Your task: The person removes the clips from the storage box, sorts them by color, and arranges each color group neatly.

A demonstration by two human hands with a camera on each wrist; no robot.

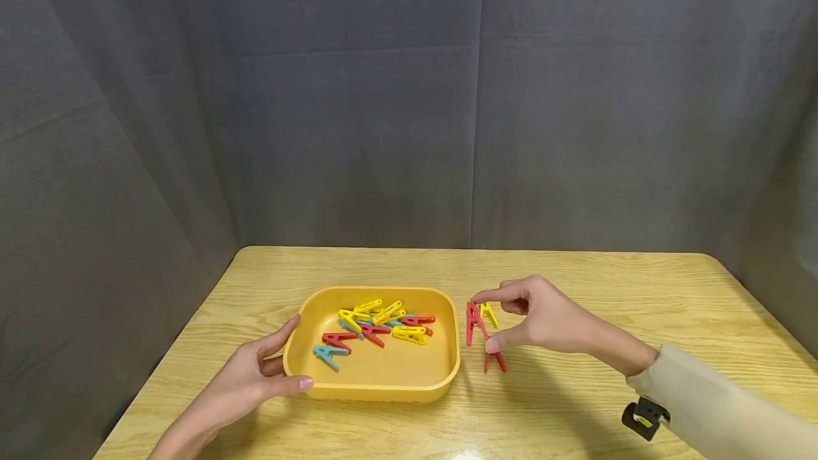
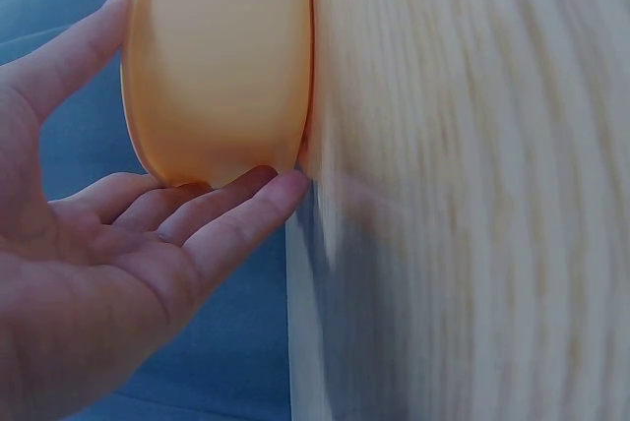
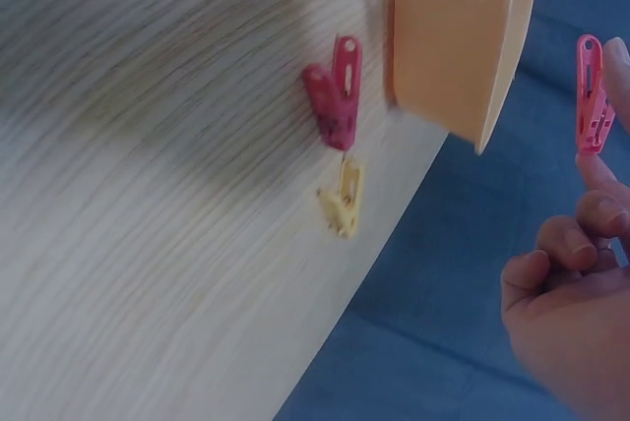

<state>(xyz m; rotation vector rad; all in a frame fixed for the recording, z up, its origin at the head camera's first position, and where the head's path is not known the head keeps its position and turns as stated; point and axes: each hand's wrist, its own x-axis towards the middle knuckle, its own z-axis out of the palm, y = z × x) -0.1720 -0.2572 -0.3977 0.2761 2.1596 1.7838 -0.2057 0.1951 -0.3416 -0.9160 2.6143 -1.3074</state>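
My left hand [image 1: 239, 378] holds the left end of a yellow plastic tray [image 1: 383, 393], thumb near the front corner and fingers along the side. Inside the tray lies a loose pile of red, yellow and blue clothespins [image 1: 388, 313]. To the tray's right, my right hand [image 1: 543, 318] pinches a red clothespin [image 1: 471, 321] between thumb and index finger, above the tabletop. In the right wrist view this clothespin [image 3: 592, 96] is clear of the table. Below that hand, another red clothespin [image 3: 335, 96] and a yellow clothespin [image 3: 342, 200] lie on the wood.
The light wooden table [image 1: 639, 304] extends to both sides of the tray. Dark grey cloth [image 1: 358, 126] hangs behind it and at the sides. A small black device [image 1: 645, 417] is strapped by the right sleeve.
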